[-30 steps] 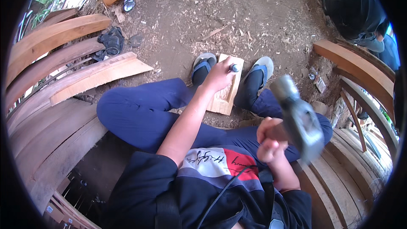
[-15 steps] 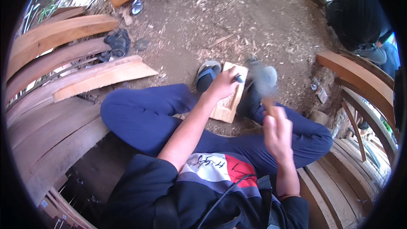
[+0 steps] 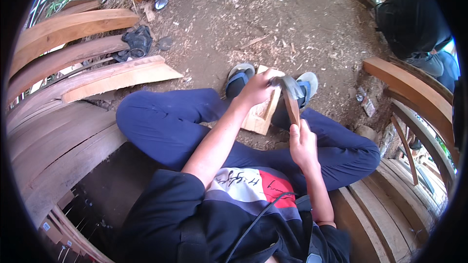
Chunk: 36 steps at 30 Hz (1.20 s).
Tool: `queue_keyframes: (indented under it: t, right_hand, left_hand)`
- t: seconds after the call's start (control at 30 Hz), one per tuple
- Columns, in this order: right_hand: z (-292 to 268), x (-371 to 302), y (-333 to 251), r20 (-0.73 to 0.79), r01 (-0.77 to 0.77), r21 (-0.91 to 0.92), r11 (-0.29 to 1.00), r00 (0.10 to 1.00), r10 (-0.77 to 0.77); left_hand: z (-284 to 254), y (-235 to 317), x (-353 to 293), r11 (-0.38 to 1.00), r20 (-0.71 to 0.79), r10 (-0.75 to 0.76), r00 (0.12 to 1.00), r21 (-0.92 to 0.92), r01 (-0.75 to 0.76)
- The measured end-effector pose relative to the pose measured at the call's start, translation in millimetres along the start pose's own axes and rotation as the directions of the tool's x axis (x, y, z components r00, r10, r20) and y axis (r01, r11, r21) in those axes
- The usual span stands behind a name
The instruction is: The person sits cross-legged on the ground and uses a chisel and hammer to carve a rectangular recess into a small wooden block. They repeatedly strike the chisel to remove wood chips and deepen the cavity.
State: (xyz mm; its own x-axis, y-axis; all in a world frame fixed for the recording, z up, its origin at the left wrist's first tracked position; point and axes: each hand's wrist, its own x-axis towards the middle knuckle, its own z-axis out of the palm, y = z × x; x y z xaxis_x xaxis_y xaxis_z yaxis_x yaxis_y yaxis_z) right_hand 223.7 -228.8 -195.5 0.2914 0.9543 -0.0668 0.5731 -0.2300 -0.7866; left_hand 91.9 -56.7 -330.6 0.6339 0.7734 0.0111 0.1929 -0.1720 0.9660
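Note:
My left hand [image 3: 256,89] is wrapped round an upright chisel [image 3: 271,83]; only its dark top end shows, and the blade is hidden below my fist. Under that hand a pale wooden block [image 3: 256,123] with a hollowed recess lies on the ground between my feet. My right hand [image 3: 303,144] grips the wooden handle of a hammer [image 3: 292,109]. The hammer's metal head, slightly blurred, is at the chisel's top end; whether they touch I cannot tell.
Curved wooden planks [image 3: 78,27] are stacked at the left, and more curved beams [image 3: 414,85] stand at the right. A dark crumpled cloth [image 3: 139,43] lies by the left planks. Wood chips litter the dirt floor [image 3: 209,24]. Another person [image 3: 414,14] is at the upper right.
The hammer has swung down and left, its head moving from beside the block to the chisel's top. My right hand has shifted slightly left; my left hand keeps its hold.

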Motion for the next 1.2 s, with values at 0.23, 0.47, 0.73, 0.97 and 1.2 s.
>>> queue_keyframes:
  t: [0.23, 0.47, 0.73, 0.97, 1.2]
  right_hand:
    - [-32.5, 13.3, -29.9, 0.077, -0.335, 0.631, 0.700, 0.924, 0.374]
    - [-37.8, -1.7, 10.9, 0.125, -0.440, 0.764, 0.472, 0.819, 0.561]
    - [-38.4, -6.6, 22.4, 0.200, -0.457, 0.811, 0.365, 0.803, 0.562]
    - [-36.4, -5.2, 27.6, 0.213, -0.468, 0.798, 0.381, 0.809, 0.547]
    - [-30.8, -1.1, 29.8, 0.293, -0.484, 0.855, 0.185, 0.746, 0.599]
  left_hand:
    - [9.3, -1.3, 4.2, 0.985, -0.019, -0.172, 0.985, -0.016, 0.172]
    - [25.1, 9.2, 36.2, 0.994, -0.082, -0.069, 0.994, -0.092, 0.061]
    - [12.8, -10.3, 104.2, 0.894, -0.134, -0.402, 0.906, -0.272, 0.357]
    - [-26.2, -72.1, 126.1, 0.671, -0.230, -0.658, 0.717, -0.611, 0.420]
    - [-69.9, -143.6, -5.7, 0.338, -0.251, -0.922, 0.294, -0.892, 0.299]
